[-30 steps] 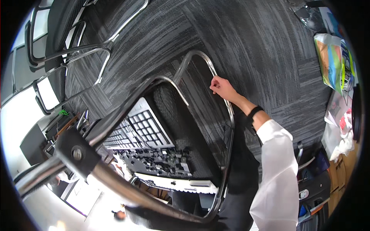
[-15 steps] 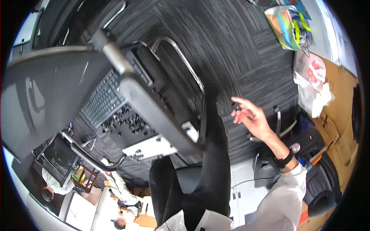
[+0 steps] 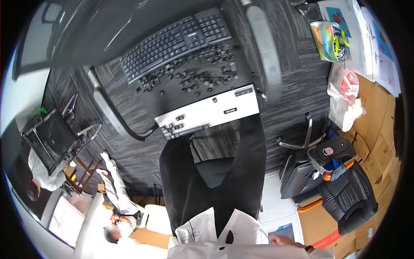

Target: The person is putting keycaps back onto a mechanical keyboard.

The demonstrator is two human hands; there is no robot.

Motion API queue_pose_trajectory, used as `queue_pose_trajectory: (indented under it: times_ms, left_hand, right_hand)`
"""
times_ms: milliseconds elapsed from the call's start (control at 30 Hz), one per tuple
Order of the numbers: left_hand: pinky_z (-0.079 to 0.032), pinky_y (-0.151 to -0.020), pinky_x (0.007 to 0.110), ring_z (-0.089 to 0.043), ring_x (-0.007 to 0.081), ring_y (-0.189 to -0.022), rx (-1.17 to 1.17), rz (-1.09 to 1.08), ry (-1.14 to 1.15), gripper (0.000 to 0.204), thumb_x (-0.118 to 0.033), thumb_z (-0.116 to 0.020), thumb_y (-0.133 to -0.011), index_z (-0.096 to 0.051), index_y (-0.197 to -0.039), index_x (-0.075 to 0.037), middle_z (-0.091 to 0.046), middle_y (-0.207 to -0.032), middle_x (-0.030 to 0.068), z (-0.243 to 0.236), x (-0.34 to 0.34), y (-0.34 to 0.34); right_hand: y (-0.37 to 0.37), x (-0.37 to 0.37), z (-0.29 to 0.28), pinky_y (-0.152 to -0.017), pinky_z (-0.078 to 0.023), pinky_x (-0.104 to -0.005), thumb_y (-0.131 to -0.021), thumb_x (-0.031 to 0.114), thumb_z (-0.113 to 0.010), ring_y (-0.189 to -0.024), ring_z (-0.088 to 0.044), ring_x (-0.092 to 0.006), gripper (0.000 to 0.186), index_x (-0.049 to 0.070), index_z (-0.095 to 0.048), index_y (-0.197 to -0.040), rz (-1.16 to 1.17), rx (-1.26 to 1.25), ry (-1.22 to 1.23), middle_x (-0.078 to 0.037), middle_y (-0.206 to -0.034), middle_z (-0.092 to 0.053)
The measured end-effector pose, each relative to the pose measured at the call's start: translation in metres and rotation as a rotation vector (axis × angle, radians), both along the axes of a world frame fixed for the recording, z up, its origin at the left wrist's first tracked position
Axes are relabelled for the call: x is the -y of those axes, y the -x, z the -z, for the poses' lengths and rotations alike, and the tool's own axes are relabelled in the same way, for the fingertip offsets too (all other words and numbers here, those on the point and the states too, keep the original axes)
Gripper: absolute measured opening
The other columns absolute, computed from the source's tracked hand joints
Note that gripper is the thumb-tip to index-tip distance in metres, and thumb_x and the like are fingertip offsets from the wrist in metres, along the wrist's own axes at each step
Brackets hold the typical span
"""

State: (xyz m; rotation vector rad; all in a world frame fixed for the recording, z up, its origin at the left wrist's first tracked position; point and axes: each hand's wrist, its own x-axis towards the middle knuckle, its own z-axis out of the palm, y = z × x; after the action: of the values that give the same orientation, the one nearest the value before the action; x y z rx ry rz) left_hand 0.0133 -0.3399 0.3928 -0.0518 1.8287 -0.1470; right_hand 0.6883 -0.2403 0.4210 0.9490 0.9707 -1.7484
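My right hand (image 3: 282, 240) is low at the right edge of my body, with a dark band on the wrist. Its fingers are small and blurred, so their grip and anything in them cannot be made out. No part of my left hand shows. Beyond my knees a white keyboard base (image 3: 202, 108) lies at the near edge of a black mesh chair seat (image 3: 168, 97). Several black keycaps sit at its left end. Loose black keycaps (image 3: 200, 80) are scattered on the seat behind it. Farther back rests a full black keyboard (image 3: 177, 43).
Chair armrests flank the seat, one on the right (image 3: 265, 47) and one on the left (image 3: 110, 110). At the right stand a black leather chair (image 3: 349, 196), a plastic bag (image 3: 343, 86) and cardboard boxes (image 3: 375, 112). Two people are at the lower left, beside another chair (image 3: 54, 134).
My right hand, which held a small black piece out at the right, has drawn back toward my body. My view has turned, so the seat and keyboards now appear more central.
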Motion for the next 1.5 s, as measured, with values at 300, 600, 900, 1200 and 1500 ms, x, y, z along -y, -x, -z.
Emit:
queue_pose_trajectory:
  times_ms: [300, 600, 900, 1200, 1500]
  left_hand:
    - [-0.045, -0.112, 0.064, -0.049, 0.0371, -0.141, 0.303, -0.326, 0.045, 0.062, -0.051, -0.050, -0.108, -0.050, -0.151, -0.007, -0.060, -0.144, 0.0138, -0.083, 0.219, 0.026]
    - [-0.053, -0.107, 0.052, -0.067, 0.0398, -0.122, 0.220, -0.777, -0.189, 0.057, -0.041, -0.047, -0.108, -0.058, -0.144, 0.003, -0.067, -0.135, 0.0246, 0.149, 0.295, 0.139]
    - [-0.052, -0.096, 0.038, -0.068, 0.0217, -0.095, 0.121, -0.310, -0.975, 0.034, -0.028, -0.053, -0.113, -0.066, -0.109, 0.002, -0.068, -0.096, 0.0095, 0.251, 0.111, 0.123]
    - [-0.051, -0.090, 0.030, -0.063, 0.0126, -0.089, -0.013, 0.111, -1.492, 0.027, -0.024, -0.055, -0.112, -0.067, -0.115, 0.000, -0.064, -0.093, 0.0021, 0.172, -0.123, 0.040]
    - [-0.054, -0.080, 0.029, -0.067, 0.0112, -0.089, 0.055, 0.118, -1.654, 0.017, -0.014, -0.063, -0.107, -0.070, -0.117, -0.003, -0.071, -0.103, 0.0046, 0.294, -0.338, 0.009]
  right_hand:
    - [-0.182, -0.057, -0.040, -0.069, -0.060, -0.0384, -0.103, 0.030, -0.063, -0.078, -0.075, -0.0249, 0.031, 0.006, -0.065, -0.124, -0.026, 0.551, 0.570, -0.017, -0.094, -0.073]
    - [-0.341, -0.146, 0.146, -0.074, -0.062, -0.0356, -0.106, 0.032, -0.062, -0.082, -0.076, -0.0237, 0.035, 0.006, -0.064, -0.129, -0.039, 0.443, 0.823, -0.015, -0.096, -0.073]
    - [-0.031, -0.201, 0.365, -0.077, -0.056, -0.0401, -0.099, 0.012, -0.065, -0.080, -0.070, -0.0263, 0.019, -0.003, -0.068, -0.110, -0.199, 0.085, -1.246, -0.016, -0.081, -0.070]
    - [0.276, -0.233, 0.304, -0.077, -0.054, -0.0253, -0.105, 0.004, -0.063, -0.087, -0.067, -0.0080, 0.027, 0.003, -0.060, -0.132, 0.654, -0.743, -1.562, -0.005, -0.100, -0.073]
    - [0.478, -0.296, 0.377, -0.065, -0.045, -0.0195, -0.098, 0.005, -0.075, -0.070, -0.053, -0.0012, 0.027, 0.003, -0.068, -0.124, 0.801, -0.967, -1.064, 0.007, -0.080, -0.056]
